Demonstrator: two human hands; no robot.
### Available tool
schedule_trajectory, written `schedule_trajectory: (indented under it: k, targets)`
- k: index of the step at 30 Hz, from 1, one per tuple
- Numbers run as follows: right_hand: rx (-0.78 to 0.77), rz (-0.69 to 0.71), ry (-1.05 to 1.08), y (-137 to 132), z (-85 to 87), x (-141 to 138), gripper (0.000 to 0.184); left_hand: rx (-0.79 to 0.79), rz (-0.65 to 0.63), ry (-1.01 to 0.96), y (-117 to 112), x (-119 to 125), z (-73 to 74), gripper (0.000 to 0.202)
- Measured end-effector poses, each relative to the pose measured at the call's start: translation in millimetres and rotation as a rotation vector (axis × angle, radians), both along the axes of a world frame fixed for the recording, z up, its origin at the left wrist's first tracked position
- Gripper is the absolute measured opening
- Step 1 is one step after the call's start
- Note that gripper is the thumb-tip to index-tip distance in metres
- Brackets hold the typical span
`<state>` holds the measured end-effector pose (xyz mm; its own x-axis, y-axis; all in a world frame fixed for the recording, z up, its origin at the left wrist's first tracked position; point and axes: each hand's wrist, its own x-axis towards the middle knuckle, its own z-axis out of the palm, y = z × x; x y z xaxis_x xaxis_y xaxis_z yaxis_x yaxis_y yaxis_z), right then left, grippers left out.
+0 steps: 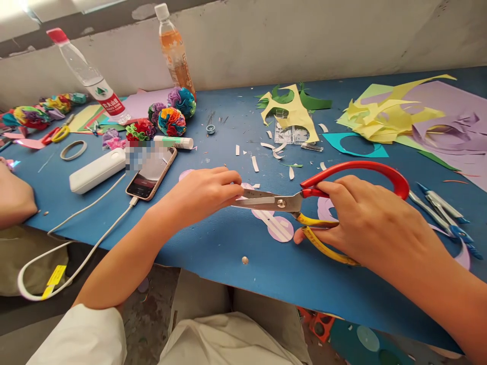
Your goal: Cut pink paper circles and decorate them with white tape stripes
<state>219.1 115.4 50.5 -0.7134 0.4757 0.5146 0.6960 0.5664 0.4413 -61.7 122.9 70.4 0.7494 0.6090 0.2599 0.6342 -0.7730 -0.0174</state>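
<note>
My right hand [365, 223] grips large scissors [304, 200] with a red upper handle and a yellow lower one. Their steel blades point left over the blue table [213, 248]. My left hand [207, 190] is closed in a pinch at the blade tips, holding a small pale paper piece that I can barely see. Under the scissors lie lilac paper discs [279, 228] with white strips across them.
A phone [151, 175] on a white cable and a white power bank [97, 171] lie left. Paper flower balls [172, 120], a glue stick [173, 142], two bottles [175, 48] and paper scraps [380, 116] fill the back. Another person's arm [13, 197] rests far left. Compasses [443, 213] lie right.
</note>
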Motion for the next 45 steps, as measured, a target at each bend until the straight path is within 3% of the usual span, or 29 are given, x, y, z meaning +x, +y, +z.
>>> schedule_trajectory:
  k: [7, 12, 16, 27, 36, 45]
  targets:
    - [0.004, -0.011, -0.011, -2.7, 0.2, 3.4, 0.049, -0.123, 0.028, -0.277, 1.2, 0.1, -3.7, 0.013]
    - [0.008, -0.039, -0.006, -4.0, 0.6, 4.3, 0.029, 0.049, 0.010, -0.243, -0.8, 0.7, -5.9, 0.016]
    - [0.032, -0.047, -0.024, -6.7, 2.0, 3.3, 0.036, 0.165, 0.050, -0.193, -5.0, 2.8, -6.7, 0.020]
    - [0.079, -0.113, -0.076, -18.8, 9.2, 2.3, 0.037, 0.146, 0.198, -0.381, -9.1, 17.6, -19.4, 0.018]
    - [0.063, -0.102, -0.028, -16.3, 6.6, 3.0, 0.037, 0.015, 0.147, -0.467, -8.4, 12.2, -8.2, 0.007]
    - [0.041, -0.099, -0.013, -16.1, 7.9, 3.3, 0.037, -0.145, 0.128, -0.341, -9.8, 5.0, 0.2, 0.011]
